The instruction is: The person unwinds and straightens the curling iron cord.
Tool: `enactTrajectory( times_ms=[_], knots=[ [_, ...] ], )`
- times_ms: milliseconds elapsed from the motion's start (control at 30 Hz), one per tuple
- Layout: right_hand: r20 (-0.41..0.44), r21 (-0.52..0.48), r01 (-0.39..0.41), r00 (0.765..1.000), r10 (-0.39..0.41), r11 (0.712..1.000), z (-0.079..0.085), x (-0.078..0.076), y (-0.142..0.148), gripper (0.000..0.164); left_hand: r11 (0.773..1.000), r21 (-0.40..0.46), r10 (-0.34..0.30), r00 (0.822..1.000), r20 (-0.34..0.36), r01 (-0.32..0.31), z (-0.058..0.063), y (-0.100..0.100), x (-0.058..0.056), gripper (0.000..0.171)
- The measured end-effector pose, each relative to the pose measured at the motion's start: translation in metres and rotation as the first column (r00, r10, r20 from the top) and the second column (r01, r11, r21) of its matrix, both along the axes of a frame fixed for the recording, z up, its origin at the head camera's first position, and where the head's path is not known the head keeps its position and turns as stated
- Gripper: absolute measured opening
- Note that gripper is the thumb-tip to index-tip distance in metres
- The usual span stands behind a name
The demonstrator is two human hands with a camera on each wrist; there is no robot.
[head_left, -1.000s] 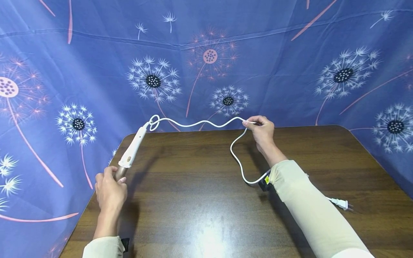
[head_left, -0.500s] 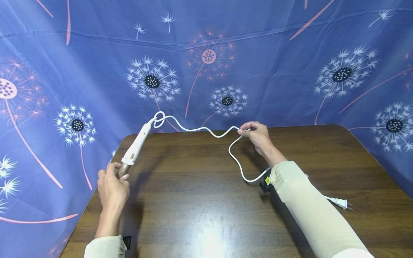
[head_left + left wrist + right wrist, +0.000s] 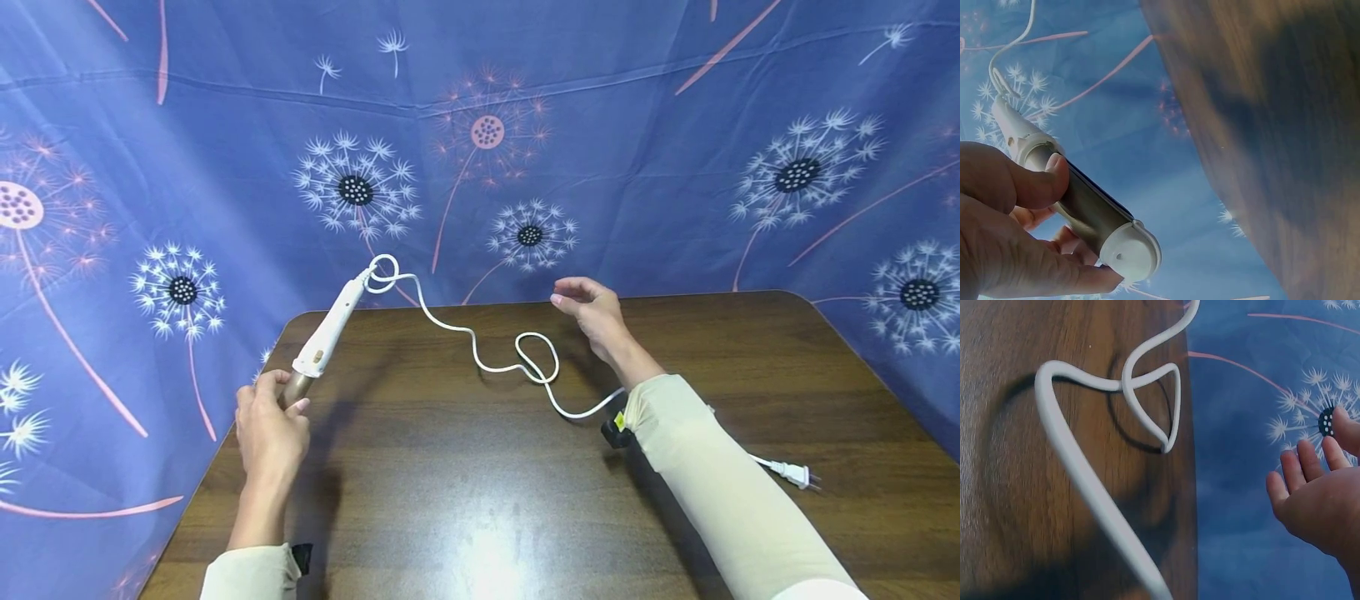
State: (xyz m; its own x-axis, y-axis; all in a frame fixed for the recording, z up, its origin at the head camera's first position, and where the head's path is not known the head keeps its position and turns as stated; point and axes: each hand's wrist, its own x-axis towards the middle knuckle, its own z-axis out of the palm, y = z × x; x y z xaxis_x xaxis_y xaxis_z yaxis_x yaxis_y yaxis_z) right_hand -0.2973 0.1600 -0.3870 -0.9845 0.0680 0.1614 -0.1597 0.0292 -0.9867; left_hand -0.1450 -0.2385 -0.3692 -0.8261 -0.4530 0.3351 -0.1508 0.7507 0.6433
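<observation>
A curling iron (image 3: 324, 329) with a white handle and a bronze barrel slants above the left side of the table, handle pointing away from me. My left hand (image 3: 272, 429) grips it by the barrel; in the left wrist view the thumb (image 3: 1044, 181) lies along one side and fingers curl beneath, near the white end cap (image 3: 1130, 253). From the handle a white cord (image 3: 498, 369) loops and drops to mid-table, where it forms another loop. Beside that loop my right hand (image 3: 597, 318) is raised with fingers apart, holding nothing; the right wrist view shows the cord (image 3: 1094, 487) away from it.
The cord passes under my right forearm to a two-pin plug (image 3: 791, 473) on the right of the brown wooden table (image 3: 450, 467). A blue dandelion-print cloth (image 3: 637, 167) hangs behind the table's far edge. Dark wrist-worn pieces sit at both sleeves.
My right hand has let go of the cord, which has sagged to the table in a loop. My left hand has shifted slightly right with the curling iron.
</observation>
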Motion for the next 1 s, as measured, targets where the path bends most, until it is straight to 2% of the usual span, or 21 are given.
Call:
enactTrajectory(
  times_ms=[200, 400, 567, 767, 1000],
  knots=[
    [-0.054, -0.124, -0.073, 0.996, 0.067, 0.99, 0.002, 0.0, -0.012, 0.034, 1.0, -0.006, -0.024, 1.0, -0.02, 0.024, 0.004, 0.007, -0.001, 0.042],
    [-0.063, -0.243, -0.211, 0.977, 0.202, 0.947, 0.007, 0.001, -0.021, 0.038, 0.997, -0.027, -0.068, 0.997, -0.028, 0.068, 0.007, 0.015, 0.001, 0.045],
    [-0.035, -0.224, -0.289, 0.957, 0.289, 0.931, 0.008, 0.003, -0.026, 0.041, 0.994, -0.053, -0.103, 0.994, -0.045, 0.101, 0.008, 0.02, 0.002, 0.044],
    [0.015, -0.187, -0.324, 0.943, 0.333, 0.927, 0.009, 0.006, -0.033, 0.041, 0.992, -0.065, -0.108, 0.992, -0.068, 0.104, 0.009, 0.023, 0.002, 0.044],
    [0.058, -0.14, -0.386, 0.916, 0.397, 0.912, 0.007, 0.006, -0.041, 0.043, 0.991, -0.074, -0.122, 0.987, -0.101, 0.115, 0.012, 0.027, 0.003, 0.045]
  ],
)
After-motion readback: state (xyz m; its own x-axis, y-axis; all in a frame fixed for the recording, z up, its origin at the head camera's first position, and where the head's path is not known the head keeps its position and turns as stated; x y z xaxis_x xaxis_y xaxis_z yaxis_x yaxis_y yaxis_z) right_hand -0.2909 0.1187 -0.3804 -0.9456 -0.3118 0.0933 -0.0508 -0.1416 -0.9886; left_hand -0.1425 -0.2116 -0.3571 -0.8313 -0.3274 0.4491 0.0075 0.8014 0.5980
